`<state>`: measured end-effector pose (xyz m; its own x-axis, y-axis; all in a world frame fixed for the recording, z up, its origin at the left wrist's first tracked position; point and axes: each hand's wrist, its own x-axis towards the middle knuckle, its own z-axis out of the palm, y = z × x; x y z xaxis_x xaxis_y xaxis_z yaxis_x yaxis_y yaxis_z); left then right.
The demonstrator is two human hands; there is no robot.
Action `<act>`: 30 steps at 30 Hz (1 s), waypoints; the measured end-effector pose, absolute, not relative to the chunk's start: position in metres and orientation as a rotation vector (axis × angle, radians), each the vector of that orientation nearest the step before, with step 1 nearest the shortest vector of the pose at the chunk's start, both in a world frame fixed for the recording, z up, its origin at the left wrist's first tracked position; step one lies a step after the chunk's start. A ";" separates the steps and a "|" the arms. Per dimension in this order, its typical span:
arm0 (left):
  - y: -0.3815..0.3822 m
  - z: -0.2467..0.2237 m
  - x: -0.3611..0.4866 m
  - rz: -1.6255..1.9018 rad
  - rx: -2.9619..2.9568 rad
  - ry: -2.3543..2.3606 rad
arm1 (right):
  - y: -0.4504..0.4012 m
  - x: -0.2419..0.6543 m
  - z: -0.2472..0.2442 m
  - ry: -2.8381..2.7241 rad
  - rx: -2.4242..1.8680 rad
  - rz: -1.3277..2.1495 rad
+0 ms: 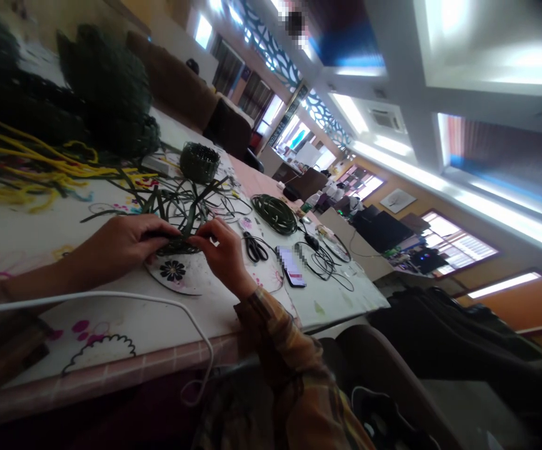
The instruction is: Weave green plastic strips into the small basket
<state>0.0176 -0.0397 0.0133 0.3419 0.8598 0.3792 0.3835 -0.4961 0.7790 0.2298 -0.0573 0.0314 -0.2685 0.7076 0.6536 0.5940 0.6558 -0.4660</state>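
Observation:
Dark green flat strips (190,212) are partly woven together, with loose ends fanning out over the table. My left hand (127,245) pinches the near edge of the weave between thumb and fingers. Close beside it, my right hand (221,250) has its thumb and fingertips closed on a strip at the same edge. The fingertips of both hands almost meet. Behind the strips stands a small round woven basket (199,162). Black-handled scissors (254,247) lie just right of my right hand.
A coil of green strip (274,214), a phone (291,266) and black cables (324,262) lie to the right. Yellow strips (40,156) and large dark green bundles (106,87) fill the left. A white cable (158,297) crosses the near table edge.

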 end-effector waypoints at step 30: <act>-0.048 0.019 0.017 1.060 2.146 1.118 | -0.048 0.237 0.047 -2.054 -1.046 0.641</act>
